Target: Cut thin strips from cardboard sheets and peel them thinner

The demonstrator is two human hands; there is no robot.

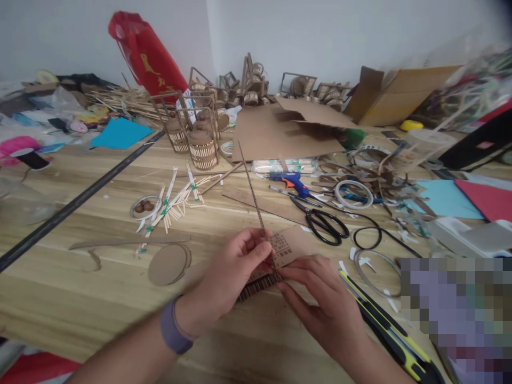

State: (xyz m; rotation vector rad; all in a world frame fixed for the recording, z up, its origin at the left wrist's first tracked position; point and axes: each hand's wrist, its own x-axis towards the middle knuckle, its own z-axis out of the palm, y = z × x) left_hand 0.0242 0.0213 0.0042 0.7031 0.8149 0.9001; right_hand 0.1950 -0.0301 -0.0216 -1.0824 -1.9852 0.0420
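A long, narrow strip of corrugated cardboard (255,197) stands edge-on and points away from me. My left hand (236,264) pinches it between thumb and fingers. My right hand (324,293) is closed at its near end, fingertips against the strip. Under and beside the hands lies a piece of brown cardboard (300,242) with dark printing; a barcode-like band (258,288) shows between the hands. To the left, several cut cardboard discs (168,264) are stacked. To the right of my right hand lies a yellow and black box cutter (388,325).
Black-handled scissors (326,224) and a blue glue gun (294,181) lie beyond my hands. Small wooden sticks (180,200) are scattered left, near a dish of brown balls (144,207). Small cardboard-and-stick buckets (203,152) stand farther back, beside large cardboard sheets (260,133). A long dark bar (80,200) crosses the left.
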